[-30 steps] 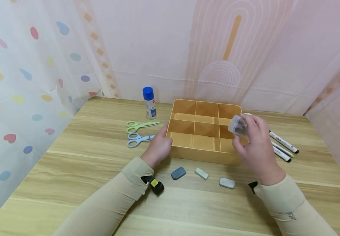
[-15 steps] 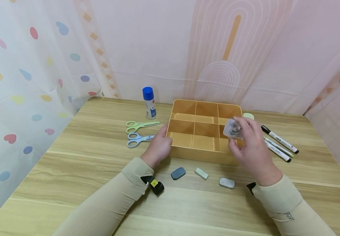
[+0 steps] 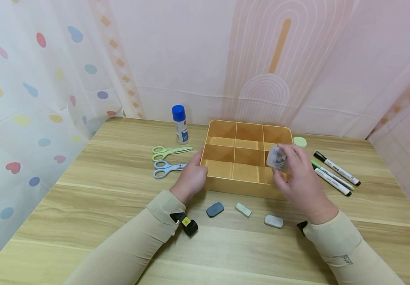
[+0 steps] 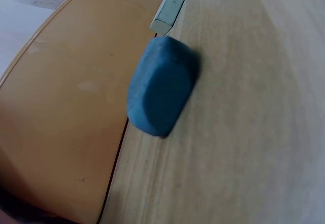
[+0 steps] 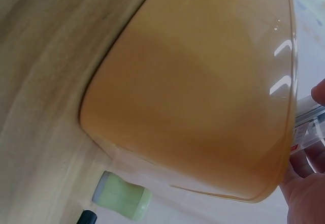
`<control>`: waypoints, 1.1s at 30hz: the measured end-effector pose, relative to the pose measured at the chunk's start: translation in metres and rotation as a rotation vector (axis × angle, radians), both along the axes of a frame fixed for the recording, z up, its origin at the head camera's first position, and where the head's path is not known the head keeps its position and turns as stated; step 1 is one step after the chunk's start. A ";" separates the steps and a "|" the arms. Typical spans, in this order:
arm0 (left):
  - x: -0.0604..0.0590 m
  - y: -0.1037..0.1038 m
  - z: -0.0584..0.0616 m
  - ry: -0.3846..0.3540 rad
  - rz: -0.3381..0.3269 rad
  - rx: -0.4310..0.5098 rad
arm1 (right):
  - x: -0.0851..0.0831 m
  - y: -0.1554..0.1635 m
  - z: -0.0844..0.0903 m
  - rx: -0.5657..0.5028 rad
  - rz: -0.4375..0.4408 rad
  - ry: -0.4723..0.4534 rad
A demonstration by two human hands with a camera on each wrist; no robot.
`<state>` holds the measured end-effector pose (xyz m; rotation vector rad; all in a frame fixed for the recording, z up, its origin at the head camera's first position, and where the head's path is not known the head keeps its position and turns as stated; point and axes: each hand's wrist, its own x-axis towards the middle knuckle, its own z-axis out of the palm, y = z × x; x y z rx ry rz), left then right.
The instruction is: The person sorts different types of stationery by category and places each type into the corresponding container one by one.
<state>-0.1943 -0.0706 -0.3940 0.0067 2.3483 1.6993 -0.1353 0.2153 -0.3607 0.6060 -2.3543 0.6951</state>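
An orange storage box point(image 3: 244, 187) with several compartments stands on the wooden table. My left hand point(image 3: 190, 177) grips its left side near the front corner, thumb at the rim. Between the fingers and thumb of my right hand point(image 3: 302, 184) is a small clear plastic case point(image 3: 275, 158) with dark bits inside, held tilted over the front right compartment. In the right wrist view the case point(image 5: 307, 130) shows just past the box rim. A blue-grey eraser point(image 3: 214, 209), a pale green one and a whitish one point(image 3: 273, 221) lie in front of the box.
A glue stick point(image 3: 181, 128) with a blue cap stands left of the box, near green scissors point(image 3: 167, 152) and blue scissors point(image 3: 165, 168). Several pens point(image 3: 340, 170) lie at the right. A pale green object point(image 3: 300, 141) stands by the back right corner. Patterned curtains hang behind.
My right hand has moved left with the clear case, bringing it further over the front right compartment. My left hand and the box have stayed put.
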 end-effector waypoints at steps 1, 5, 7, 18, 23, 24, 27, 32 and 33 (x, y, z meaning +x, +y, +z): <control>0.000 0.000 0.000 -0.001 0.000 -0.002 | 0.000 0.000 -0.001 0.005 -0.001 -0.002; 0.001 0.000 0.000 -0.002 0.001 -0.007 | -0.001 0.000 -0.004 0.015 0.002 -0.014; 0.001 0.000 0.000 -0.005 0.001 -0.010 | -0.001 0.001 -0.005 0.015 0.004 -0.025; 0.001 0.000 0.000 0.001 0.006 -0.007 | -0.004 0.002 -0.011 0.021 0.010 -0.084; 0.001 0.000 0.000 -0.003 0.005 0.000 | -0.006 0.003 -0.011 0.038 0.009 -0.121; 0.001 0.000 0.000 -0.003 0.004 0.000 | -0.006 0.003 -0.011 0.041 0.009 -0.131; 0.000 0.000 0.000 -0.002 0.004 0.000 | -0.007 0.003 -0.010 0.059 0.004 -0.155; -0.001 0.001 0.000 0.010 0.000 -0.006 | -0.006 0.003 -0.009 0.067 0.003 -0.207; -0.001 0.001 0.000 0.011 0.001 -0.007 | -0.006 0.003 -0.008 0.065 0.004 -0.217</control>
